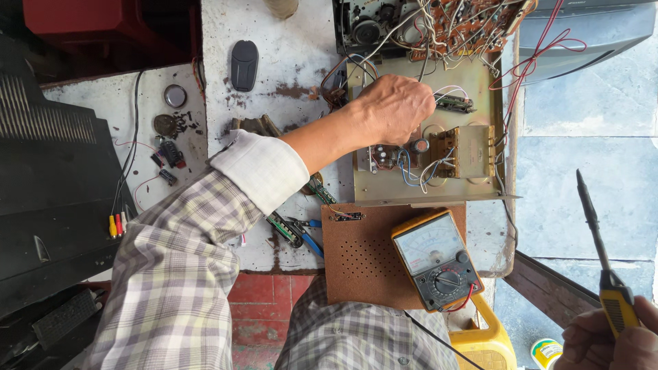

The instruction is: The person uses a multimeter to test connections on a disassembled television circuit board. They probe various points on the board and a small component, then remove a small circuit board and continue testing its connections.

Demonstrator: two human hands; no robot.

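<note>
My left hand (392,108) reaches across the bench onto an open metal chassis (480,82). Its fingers curl down among the wires and small parts beside a capacitor (420,145) and a transformer (466,151). The back of the hand hides the fingertips, so whether they pinch anything is unclear. My right hand (613,339) is at the lower right, off the bench, shut on a yellow-handled soldering iron (595,233). The iron's thin dark shaft points up and away from the chassis.
A yellow analog multimeter (436,259) lies on a brown perforated board (356,257). Blue-handled pliers (306,236), a black oval case (244,64) and small parts (168,154) lie on the white bench. A wired circuit board (459,24) sits at the top, and a black casing (48,171) at the left.
</note>
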